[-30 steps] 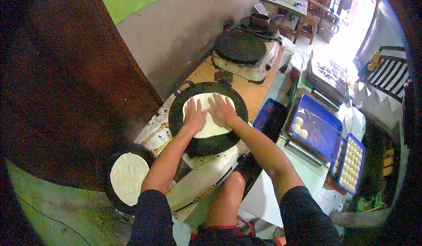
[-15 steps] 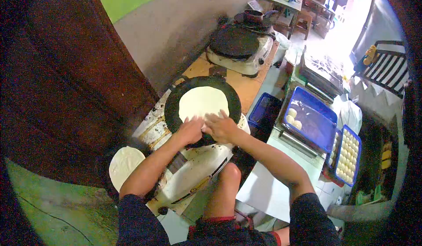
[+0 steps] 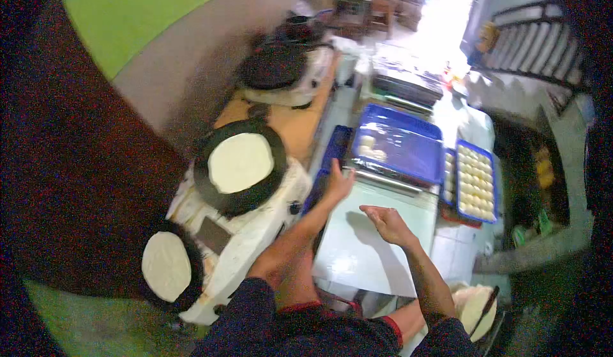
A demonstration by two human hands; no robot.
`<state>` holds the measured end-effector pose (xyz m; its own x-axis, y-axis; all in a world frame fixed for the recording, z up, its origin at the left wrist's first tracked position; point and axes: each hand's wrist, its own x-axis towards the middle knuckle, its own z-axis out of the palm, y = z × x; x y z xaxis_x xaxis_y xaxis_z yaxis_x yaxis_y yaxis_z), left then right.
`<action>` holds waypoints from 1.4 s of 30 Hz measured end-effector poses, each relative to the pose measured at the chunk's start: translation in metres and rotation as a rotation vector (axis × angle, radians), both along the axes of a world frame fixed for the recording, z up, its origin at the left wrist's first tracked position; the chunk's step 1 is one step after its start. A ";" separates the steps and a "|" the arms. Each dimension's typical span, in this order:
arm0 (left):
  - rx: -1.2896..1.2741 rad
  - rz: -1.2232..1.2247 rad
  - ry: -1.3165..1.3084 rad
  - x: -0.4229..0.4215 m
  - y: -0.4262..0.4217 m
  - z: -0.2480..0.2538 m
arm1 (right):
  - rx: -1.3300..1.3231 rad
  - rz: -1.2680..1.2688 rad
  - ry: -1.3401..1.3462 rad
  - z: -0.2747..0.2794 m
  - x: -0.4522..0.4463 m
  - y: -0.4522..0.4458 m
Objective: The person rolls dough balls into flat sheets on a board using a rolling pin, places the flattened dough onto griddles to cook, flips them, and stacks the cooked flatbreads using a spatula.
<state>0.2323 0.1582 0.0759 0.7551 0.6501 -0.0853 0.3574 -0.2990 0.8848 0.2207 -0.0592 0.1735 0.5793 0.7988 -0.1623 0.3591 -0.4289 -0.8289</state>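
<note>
My left hand hovers by the near-left corner of a blue tray, thumb and fingers apart and nothing in it. To its right, above a white work surface, my right hand is stretched out and also holds nothing. A few pale dough balls lie at the left side of the tray. On the round black griddle to my left sits a flat sheet of dough, out of reach of both hands where they are now.
Another flat round of dough lies on a dark pan at lower left. A second black griddle stands farther back on a stove. Rows of dough balls fill a tray at right. More flat rounds are at lower right.
Both hands have come off the dough sheet on the griddle and swung right, to the white surface and blue tray. The view has turned right too.
</note>
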 end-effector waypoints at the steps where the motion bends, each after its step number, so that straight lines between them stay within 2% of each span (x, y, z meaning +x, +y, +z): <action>1: -0.073 0.077 0.064 0.035 -0.006 -0.017 | -0.020 -0.041 -0.014 0.001 0.005 -0.024; 3: -0.159 0.055 0.105 0.075 0.005 -0.047 | -0.055 -0.103 -0.035 0.004 0.014 -0.062; 5: 0.129 0.052 0.235 0.078 0.006 -0.036 | -0.003 -0.181 -0.016 -0.004 0.023 -0.096; 7: 0.020 0.075 0.270 0.068 0.009 -0.023 | 0.030 -0.231 0.007 -0.010 0.029 -0.118; 10: -0.111 -0.062 0.304 0.041 0.019 -0.030 | 0.026 -0.273 0.066 -0.011 0.045 -0.121; 12: 0.147 -0.086 0.203 0.007 0.016 -0.072 | 0.055 -0.255 0.038 -0.016 0.064 -0.106; 13: 0.157 -0.096 0.218 -0.003 0.012 -0.067 | 0.068 -0.243 0.024 -0.017 0.075 -0.095; 14: 0.168 -0.106 0.234 -0.013 0.009 -0.061 | 0.055 -0.217 -0.015 -0.011 0.089 -0.078; 15: 0.058 -0.112 0.315 -0.032 -0.013 -0.007 | 0.040 -0.188 -0.053 -0.004 0.106 -0.059; 16: -0.056 -0.115 0.396 -0.043 -0.024 0.023 | 0.172 -0.212 -0.068 -0.017 0.127 -0.039; 17: 0.006 -0.147 0.441 -0.043 -0.018 0.008 | 0.303 -0.236 -0.083 -0.034 0.150 -0.016; 19: 0.126 -0.214 0.523 -0.040 -0.003 -0.033 | 0.247 -0.271 -0.254 -0.031 0.186 0.027; 21: 0.242 -0.286 0.608 -0.038 -0.002 -0.019 | 0.111 -0.337 -0.274 -0.073 0.230 0.059; 22: 0.301 -0.324 0.649 -0.036 -0.003 -0.012 | -0.111 -0.239 -0.258 -0.087 0.248 0.070; 24: 0.564 -0.317 0.556 -0.031 -0.010 -0.011 | -0.554 -0.038 -0.215 -0.102 0.268 0.085; 25: 0.693 -0.312 0.510 -0.030 -0.012 -0.011 | -0.535 -0.037 -0.166 -0.106 0.270 0.090; 27: 0.808 -0.501 0.297 -0.019 -0.005 -0.037 | -0.499 -0.031 -0.070 -0.108 0.267 0.099; 28: 0.861 -0.591 0.185 -0.014 -0.003 -0.051 | -0.375 -0.083 -0.028 -0.112 0.263 0.101; 31: 0.729 -0.731 0.331 -0.002 -0.012 -0.043 | -0.005 -0.268 0.117 -0.110 0.242 0.090; 33: 0.726 -0.741 0.318 0.003 -0.019 -0.035 | 0.225 -0.410 0.251 -0.052 0.196 0.065; 35: 0.711 -0.817 0.234 0.009 -0.021 -0.043 | 0.263 -0.346 0.277 -0.067 0.177 0.024; 36: 0.780 -0.778 0.156 0.015 -0.022 -0.035 | 0.280 -0.318 0.291 -0.076 0.161 0.002; 37: 0.839 -0.725 0.081 0.021 -0.025 -0.012 | 0.194 -0.287 0.300 -0.075 0.130 -0.017; 38: 0.924 -0.706 -0.129 0.033 -0.020 -0.007 | 0.127 -0.202 0.262 -0.086 0.102 -0.033; 39: 1.002 -0.619 -0.261 0.039 -0.025 0.023 | 0.033 -0.202 0.208 -0.087 0.067 -0.042; 40: 1.030 -0.613 -0.353 0.046 -0.026 0.042 | -0.045 -0.189 0.112 -0.113 0.047 -0.049; 41: 1.039 -0.628 -0.299 0.054 -0.030 0.061 | -0.220 -0.133 0.037 -0.121 0.034 -0.053; 42: 1.027 -0.625 -0.349 0.056 -0.035 0.086 | -0.271 -0.127 -0.063 -0.131 0.026 -0.055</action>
<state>0.2885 0.1234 0.1614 0.8381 -0.1799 0.5150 -0.3008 -0.9400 0.1611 0.2470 -0.1140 0.0429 0.6872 0.6521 -0.3200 0.3358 -0.6758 -0.6561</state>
